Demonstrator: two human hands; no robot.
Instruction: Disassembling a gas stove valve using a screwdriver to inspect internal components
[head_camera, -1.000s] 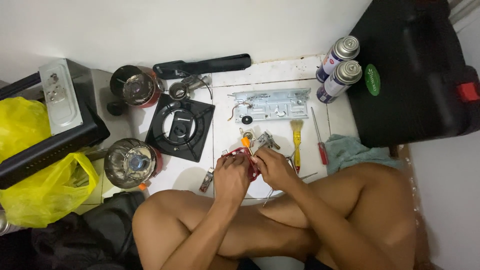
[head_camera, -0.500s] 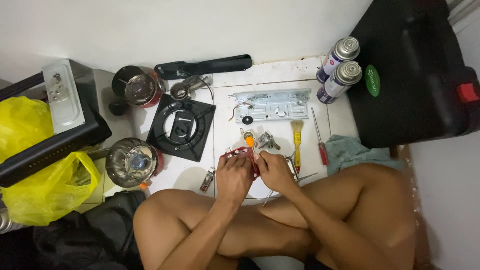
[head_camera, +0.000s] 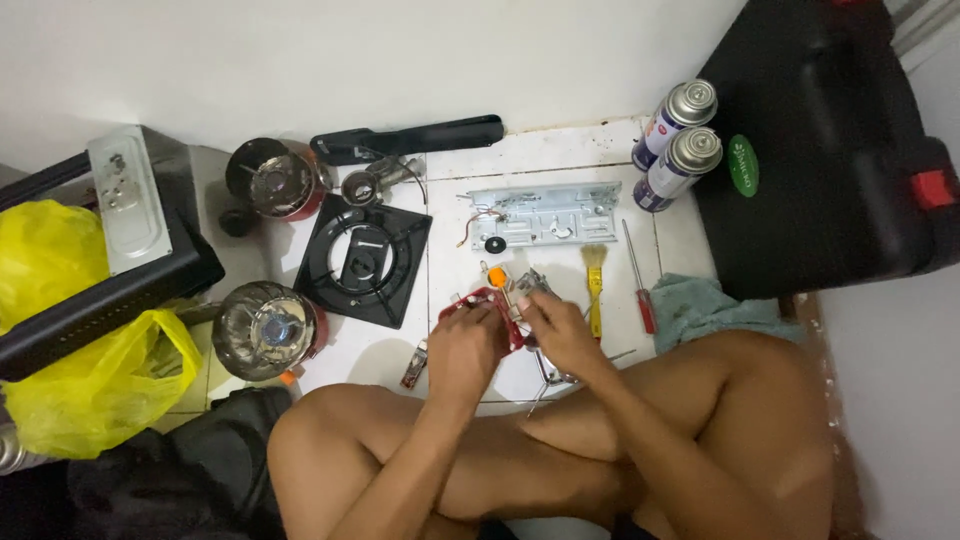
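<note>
Both hands, left (head_camera: 465, 345) and right (head_camera: 557, 330), pinch one small red part (head_camera: 492, 303) (orange knob attached) above the tiles (head_camera: 560, 150), brush (head_camera: 594, 275) just beside

a small red part (head_camera: 487, 300) with an orange knob (head_camera: 497, 276) is seen beside a yellow brush (head_camera: 595, 280), a red-handled screwdriver (head_camera: 641, 290) and a teal cloth (head_camera: 700, 305). a black burner grate (head_camera: 365, 260), a grey metal plate (head_camera: 545, 215), yellow bags (head_camera: 70, 340) and white tiles (head_camera: 540, 160) are shown.
</note>
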